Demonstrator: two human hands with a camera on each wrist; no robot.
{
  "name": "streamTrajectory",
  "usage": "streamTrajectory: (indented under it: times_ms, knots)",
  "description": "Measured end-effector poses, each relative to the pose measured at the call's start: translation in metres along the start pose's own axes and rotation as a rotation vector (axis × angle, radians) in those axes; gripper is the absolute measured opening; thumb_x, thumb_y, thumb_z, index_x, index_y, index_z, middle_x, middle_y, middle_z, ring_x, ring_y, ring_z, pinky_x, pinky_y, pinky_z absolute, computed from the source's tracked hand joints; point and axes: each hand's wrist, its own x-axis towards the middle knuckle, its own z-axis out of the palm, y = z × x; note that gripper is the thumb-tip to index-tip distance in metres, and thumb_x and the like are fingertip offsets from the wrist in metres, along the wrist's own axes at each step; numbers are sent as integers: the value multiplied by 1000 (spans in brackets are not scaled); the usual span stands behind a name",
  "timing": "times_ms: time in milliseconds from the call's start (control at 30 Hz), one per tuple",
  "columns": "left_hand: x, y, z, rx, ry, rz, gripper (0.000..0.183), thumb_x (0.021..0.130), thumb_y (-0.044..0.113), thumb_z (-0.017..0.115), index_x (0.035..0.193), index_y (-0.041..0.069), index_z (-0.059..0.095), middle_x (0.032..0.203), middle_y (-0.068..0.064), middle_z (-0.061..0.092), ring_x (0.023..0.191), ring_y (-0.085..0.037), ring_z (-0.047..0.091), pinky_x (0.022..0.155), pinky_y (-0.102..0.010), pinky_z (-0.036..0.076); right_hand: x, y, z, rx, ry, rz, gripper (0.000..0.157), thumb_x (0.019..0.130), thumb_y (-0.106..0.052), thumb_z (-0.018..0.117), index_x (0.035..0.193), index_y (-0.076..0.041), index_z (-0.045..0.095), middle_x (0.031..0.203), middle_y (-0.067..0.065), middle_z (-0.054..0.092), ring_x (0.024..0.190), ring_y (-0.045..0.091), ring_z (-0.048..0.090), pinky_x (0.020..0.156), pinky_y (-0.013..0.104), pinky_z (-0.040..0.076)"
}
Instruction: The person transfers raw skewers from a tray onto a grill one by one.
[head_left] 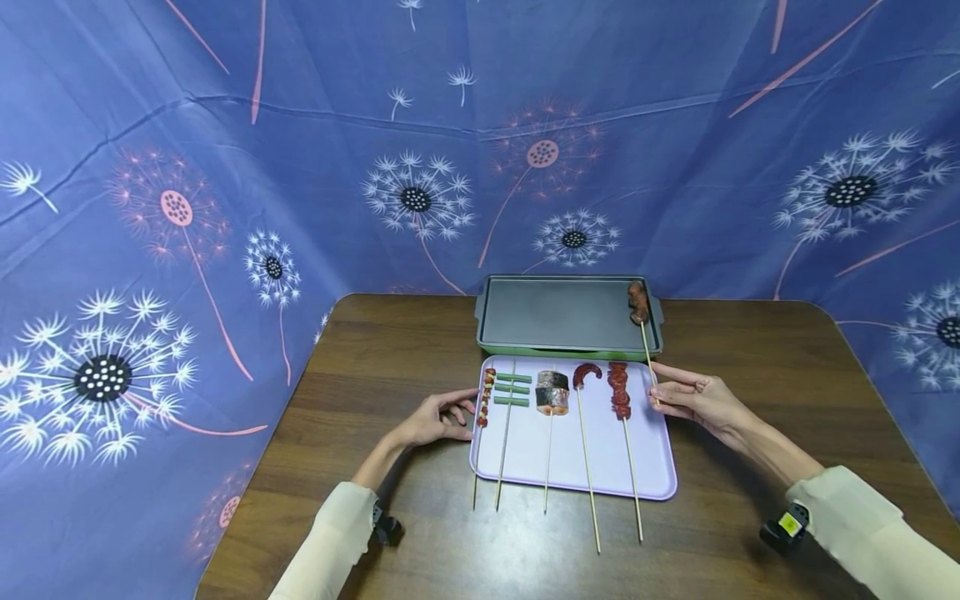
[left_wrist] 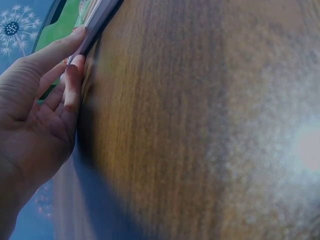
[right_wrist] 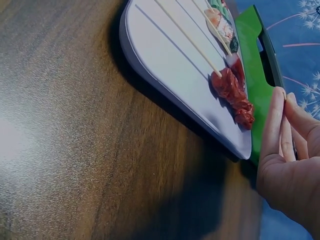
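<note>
My left hand [head_left: 438, 417] is at the left side of a pale lilac tray [head_left: 525, 462]. In the left wrist view its thumb and fingers pinch the tray's edge. With thumb and fingertips, my right hand [head_left: 697, 402] pinches the lower end of a wooden skewer whose brown meat pieces [head_left: 638, 303] lie over the right end of a dark griddle [head_left: 555, 308]. On the tray, beside that hand, lies a red meat skewer [head_left: 618, 390], also visible as red meat [right_wrist: 232, 97] in the right wrist view.
Also on the tray are a curled red skewer [head_left: 587, 375], a fish-like skewer [head_left: 552, 393], a green vegetable skewer [head_left: 512, 389] and a thin skewer of small pieces [head_left: 486, 398]. Their sticks overhang its front edge. The griddle's green base [right_wrist: 250, 55] adjoins the tray's back. A patterned cloth [head_left: 337, 167] hangs behind.
</note>
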Motion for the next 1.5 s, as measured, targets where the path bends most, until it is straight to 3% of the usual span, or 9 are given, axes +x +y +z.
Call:
streamTrajectory:
  times_ms: [267,500,867,1233,1500]
  knots:
    - [0,0,2,-5,2,-9,78,82,-5,80,151,-3,44,124,-31,61,91,-10,59,71,-15,48,3,3,1,-9,70,-10,44,100,7,56,125,-24,73,106,8,79,101,13,75,89,27,59]
    - [0,0,0,5,6,-13,79,81,-4,81,152,-2,45,124,-30,61,92,-13,59,70,-14,48,1,4,-2,-48,15,-26,46,102,6,54,139,-18,64,116,9,77,110,14,73,94,29,57]
    - [0,-1,0,5,4,-15,78,82,-4,81,152,-2,44,125,-29,61,92,-11,60,71,-15,49,-26,8,1,-186,0,43,43,103,1,54,139,-22,62,121,7,76,113,14,72,95,31,57]
    - [-1,-1,-1,-2,-11,5,78,84,-1,81,152,-4,43,123,-30,60,91,-9,60,70,-16,50,-59,35,17,-147,-225,63,50,105,6,46,139,-27,61,121,10,75,110,13,72,94,30,57]
    - [-1,1,-1,7,-4,-15,78,83,-3,81,152,-1,44,125,-29,60,92,-12,59,70,-16,48,-83,57,38,-50,-240,164,48,106,3,45,142,-27,59,125,13,73,112,15,71,98,30,56]
